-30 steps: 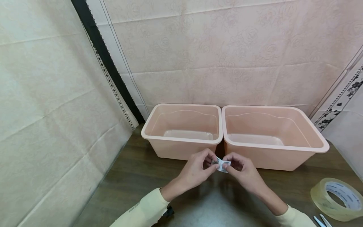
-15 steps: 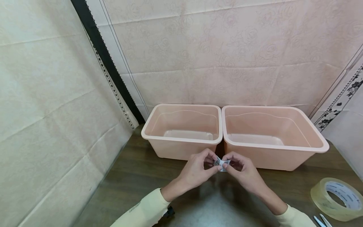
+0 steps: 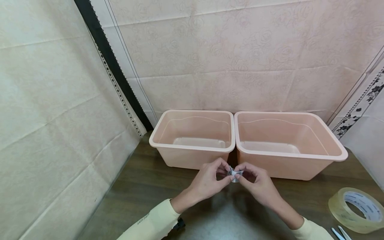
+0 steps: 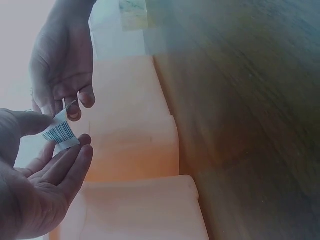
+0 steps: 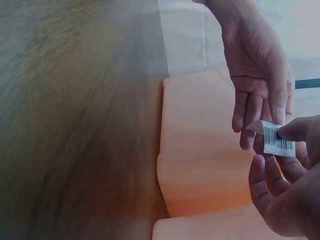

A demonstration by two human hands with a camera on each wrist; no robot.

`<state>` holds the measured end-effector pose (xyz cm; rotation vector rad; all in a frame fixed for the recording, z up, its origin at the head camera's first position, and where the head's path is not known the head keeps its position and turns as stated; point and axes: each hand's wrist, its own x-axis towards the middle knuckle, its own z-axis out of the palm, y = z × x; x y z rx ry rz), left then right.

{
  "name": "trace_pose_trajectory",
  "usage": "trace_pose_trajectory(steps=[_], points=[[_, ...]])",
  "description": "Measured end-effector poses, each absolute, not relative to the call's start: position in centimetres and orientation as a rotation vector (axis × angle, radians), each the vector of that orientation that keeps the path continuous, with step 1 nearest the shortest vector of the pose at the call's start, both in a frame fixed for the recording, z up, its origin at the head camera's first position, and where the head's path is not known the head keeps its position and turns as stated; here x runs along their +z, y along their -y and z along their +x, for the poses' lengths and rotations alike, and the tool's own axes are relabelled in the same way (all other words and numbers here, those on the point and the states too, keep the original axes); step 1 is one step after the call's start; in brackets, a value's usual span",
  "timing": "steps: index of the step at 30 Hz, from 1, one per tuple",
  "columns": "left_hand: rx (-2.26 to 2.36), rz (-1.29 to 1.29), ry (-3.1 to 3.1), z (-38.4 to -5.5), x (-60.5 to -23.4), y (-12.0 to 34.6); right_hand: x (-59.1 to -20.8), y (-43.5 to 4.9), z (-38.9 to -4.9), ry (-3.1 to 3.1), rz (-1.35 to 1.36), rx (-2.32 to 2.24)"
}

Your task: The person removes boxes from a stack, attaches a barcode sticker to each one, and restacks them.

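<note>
A small white barcode label [image 3: 235,173] is between my two hands, in front of the gap between the pink bins. My left hand [image 3: 208,177] pinches its left end with thumb and fingers. At the other end, the thumb and fingertips of my right hand [image 3: 257,181] pinch it too. Black bars on the label [image 4: 61,132] face up in the left wrist view, and the piece is bent. In the right wrist view, one end of the label [image 5: 277,140] folds up as a plain pale flap near the left thumb.
Two pink plastic bins, the left bin [image 3: 192,156] and the right bin [image 3: 288,166], stand side by side on the dark wooden table [image 3: 135,196]. A roll of clear tape [image 3: 339,208] lies at the right, with a pale pointed tool [image 3: 338,234] below it. Patterned cloth [image 3: 240,50] hangs behind.
The left fingertips have shifted slightly right, closer to the right hand, and the label has bent more between them. The bins and tape have stayed in place.
</note>
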<state>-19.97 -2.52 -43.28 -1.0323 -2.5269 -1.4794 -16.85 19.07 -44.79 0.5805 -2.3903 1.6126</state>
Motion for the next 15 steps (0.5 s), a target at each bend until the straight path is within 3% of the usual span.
trace_pose_trajectory(steps=[15], points=[[-1.581, -1.052, 2.538, -20.01, -43.36, 2.43, -44.76, -18.92, -16.75, 2.394, 0.588, 1.507]])
